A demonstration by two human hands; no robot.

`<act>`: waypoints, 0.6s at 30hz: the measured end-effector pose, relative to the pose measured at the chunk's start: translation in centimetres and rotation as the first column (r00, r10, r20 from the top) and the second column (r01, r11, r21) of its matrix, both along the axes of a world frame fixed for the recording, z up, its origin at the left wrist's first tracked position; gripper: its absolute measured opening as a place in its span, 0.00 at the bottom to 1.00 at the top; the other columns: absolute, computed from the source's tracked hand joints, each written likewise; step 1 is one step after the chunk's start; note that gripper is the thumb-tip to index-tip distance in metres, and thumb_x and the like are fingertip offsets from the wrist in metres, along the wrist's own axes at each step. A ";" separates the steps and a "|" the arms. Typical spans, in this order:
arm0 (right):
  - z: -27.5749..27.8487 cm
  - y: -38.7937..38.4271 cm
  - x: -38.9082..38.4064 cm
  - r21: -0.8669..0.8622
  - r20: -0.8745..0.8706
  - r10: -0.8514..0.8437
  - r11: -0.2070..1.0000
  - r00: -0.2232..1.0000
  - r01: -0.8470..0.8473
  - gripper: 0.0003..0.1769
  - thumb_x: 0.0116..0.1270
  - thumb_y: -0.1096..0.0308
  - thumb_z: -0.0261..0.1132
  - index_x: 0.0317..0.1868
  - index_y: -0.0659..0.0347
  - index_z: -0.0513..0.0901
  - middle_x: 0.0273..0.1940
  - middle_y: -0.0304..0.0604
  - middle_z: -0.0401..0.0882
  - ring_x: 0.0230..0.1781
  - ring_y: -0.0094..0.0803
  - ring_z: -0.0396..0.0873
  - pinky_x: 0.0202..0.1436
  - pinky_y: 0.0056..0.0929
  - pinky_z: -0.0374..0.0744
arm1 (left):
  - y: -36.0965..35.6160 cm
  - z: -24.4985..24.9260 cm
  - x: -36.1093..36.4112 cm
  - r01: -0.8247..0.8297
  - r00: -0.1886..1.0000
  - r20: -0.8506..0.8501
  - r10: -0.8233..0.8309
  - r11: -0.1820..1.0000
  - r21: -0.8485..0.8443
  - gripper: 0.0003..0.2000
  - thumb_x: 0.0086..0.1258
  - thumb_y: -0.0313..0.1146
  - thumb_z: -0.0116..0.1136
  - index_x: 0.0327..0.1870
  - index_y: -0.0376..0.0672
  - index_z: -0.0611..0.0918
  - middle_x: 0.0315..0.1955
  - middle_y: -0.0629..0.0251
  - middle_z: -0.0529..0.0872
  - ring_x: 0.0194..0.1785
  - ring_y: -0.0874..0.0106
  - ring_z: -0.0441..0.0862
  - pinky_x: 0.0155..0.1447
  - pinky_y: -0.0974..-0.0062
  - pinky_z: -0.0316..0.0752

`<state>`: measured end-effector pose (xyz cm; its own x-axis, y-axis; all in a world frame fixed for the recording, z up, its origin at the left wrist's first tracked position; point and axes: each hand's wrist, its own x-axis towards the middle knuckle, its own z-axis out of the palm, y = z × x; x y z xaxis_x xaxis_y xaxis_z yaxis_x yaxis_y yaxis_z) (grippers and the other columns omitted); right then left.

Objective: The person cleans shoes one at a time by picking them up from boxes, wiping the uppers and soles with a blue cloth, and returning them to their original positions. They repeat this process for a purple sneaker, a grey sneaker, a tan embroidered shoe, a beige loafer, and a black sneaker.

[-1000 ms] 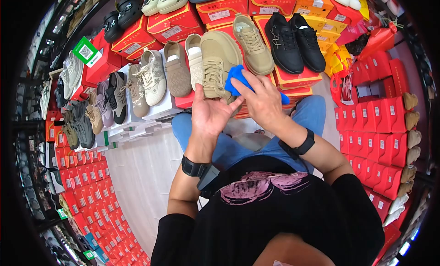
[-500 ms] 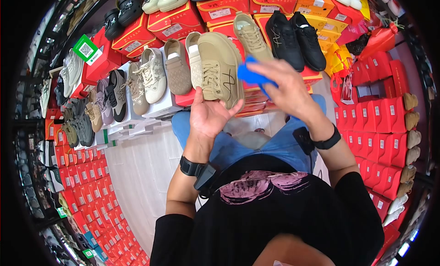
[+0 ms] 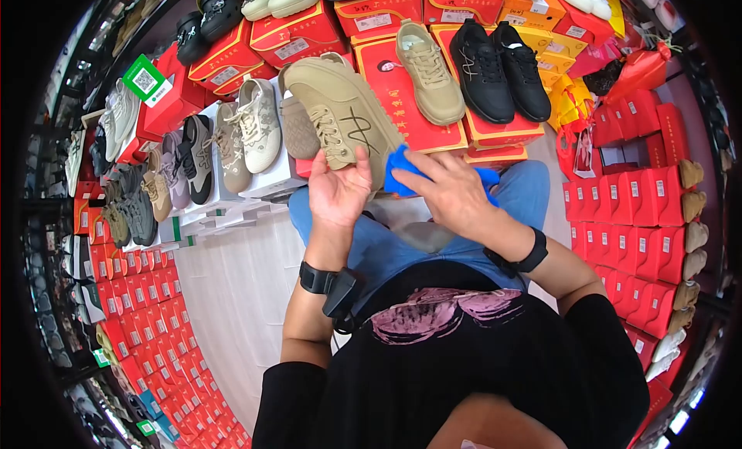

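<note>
A tan lace-up sneaker (image 3: 332, 97) with a dark stitched mark on its side is held up, tilted, by my left hand (image 3: 340, 192). The fingers grip it from below near the heel, partly hidden behind the shoe. My right hand (image 3: 457, 198) is closed on a blue cloth (image 3: 400, 172) and presses it against the edge of the sole near the heel. A matching tan sneaker (image 3: 430, 76) lies on a red shoebox (image 3: 384, 90) just beyond. Beside it sits a pair of black sneakers (image 3: 483, 74).
Patterned slip-ons (image 3: 300, 128) and white lace-ups (image 3: 259, 124) stand in a row to the left. Red shoeboxes (image 3: 626, 194) are stacked on the right, others (image 3: 147, 294) on the left. A green QR sign (image 3: 144, 79) stands at the back left.
The tan sneaker has turned, its toe swinging left. My right hand has come down and left, bringing the blue cloth from the air onto the sole.
</note>
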<state>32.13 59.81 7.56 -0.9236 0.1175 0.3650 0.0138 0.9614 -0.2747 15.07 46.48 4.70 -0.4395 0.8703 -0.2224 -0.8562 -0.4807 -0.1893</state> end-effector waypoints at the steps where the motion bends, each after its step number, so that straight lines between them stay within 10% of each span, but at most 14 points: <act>1: -0.8 0.1 0.6 0.000 0.003 0.002 1.000 1.000 -0.002 0.26 0.50 0.74 0.64 0.53 0.47 0.81 0.57 0.41 0.75 0.50 0.42 0.74 0.49 0.40 0.77 | -0.1 0.1 -0.1 -0.045 0.999 -0.004 0.045 0.999 -0.019 0.20 0.77 0.41 0.34 0.60 0.41 0.73 0.58 0.57 0.78 0.57 0.60 0.77 0.59 0.57 0.77; 5: -5.4 1.2 0.7 -0.651 0.168 0.199 0.758 0.966 -0.042 0.31 0.51 0.81 0.62 0.58 0.53 0.78 0.52 0.47 0.79 0.54 0.45 0.77 0.56 0.38 0.77 | 0.0 0.7 -0.4 -0.010 0.998 0.057 0.005 0.997 0.077 0.20 0.77 0.42 0.34 0.60 0.42 0.74 0.57 0.60 0.79 0.57 0.62 0.78 0.57 0.58 0.78; 6: -5.7 1.5 0.1 -0.943 0.256 0.195 0.264 0.947 0.201 0.29 0.54 0.80 0.61 0.59 0.55 0.78 0.52 0.47 0.80 0.50 0.43 0.79 0.52 0.38 0.79 | 0.1 0.9 -0.2 -0.008 0.998 0.056 0.004 0.997 0.079 0.20 0.77 0.42 0.34 0.60 0.42 0.74 0.57 0.60 0.79 0.57 0.62 0.78 0.57 0.58 0.78; 7: -6.1 1.8 -0.7 -0.863 0.323 0.241 -0.323 0.915 0.390 0.27 0.57 0.79 0.61 0.59 0.57 0.77 0.52 0.47 0.80 0.46 0.40 0.81 0.48 0.38 0.81 | 0.4 1.2 0.1 -0.012 1.000 0.014 0.011 0.995 0.096 0.20 0.77 0.43 0.35 0.59 0.42 0.74 0.57 0.60 0.79 0.57 0.62 0.78 0.56 0.58 0.78; 8: -8.0 2.2 -1.5 -0.814 0.238 0.201 -0.493 0.950 0.308 0.24 0.60 0.78 0.61 0.60 0.64 0.74 0.50 0.47 0.80 0.43 0.35 0.82 0.45 0.35 0.83 | 0.6 1.5 0.5 -0.016 0.999 -0.028 0.020 0.994 0.113 0.20 0.76 0.44 0.36 0.59 0.43 0.75 0.57 0.61 0.79 0.57 0.62 0.78 0.55 0.58 0.78; 13: -6.6 2.2 -4.0 -0.668 0.106 0.196 -0.712 0.975 0.216 0.21 0.62 0.73 0.61 0.57 0.65 0.74 0.45 0.48 0.81 0.41 0.36 0.83 0.46 0.38 0.83 | 1.0 2.3 1.4 0.020 0.991 -0.131 -0.017 1.000 0.020 0.20 0.75 0.47 0.39 0.58 0.47 0.76 0.54 0.64 0.81 0.54 0.64 0.80 0.51 0.60 0.80; 18: -3.0 1.7 -3.1 -0.503 0.344 0.219 -0.778 0.913 0.376 0.21 0.62 0.71 0.62 0.56 0.66 0.74 0.46 0.48 0.82 0.41 0.36 0.83 0.45 0.36 0.83 | 0.8 1.6 0.7 -0.037 0.949 -0.315 0.010 0.996 -0.079 0.23 0.72 0.56 0.44 0.60 0.52 0.75 0.55 0.69 0.80 0.55 0.65 0.79 0.46 0.59 0.82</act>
<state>29.04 61.54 4.60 -0.7418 -0.0791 -0.6659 0.3308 -0.9069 -0.2608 15.75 47.28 6.26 -0.5185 0.8435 -0.1404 -0.8542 -0.5037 0.1287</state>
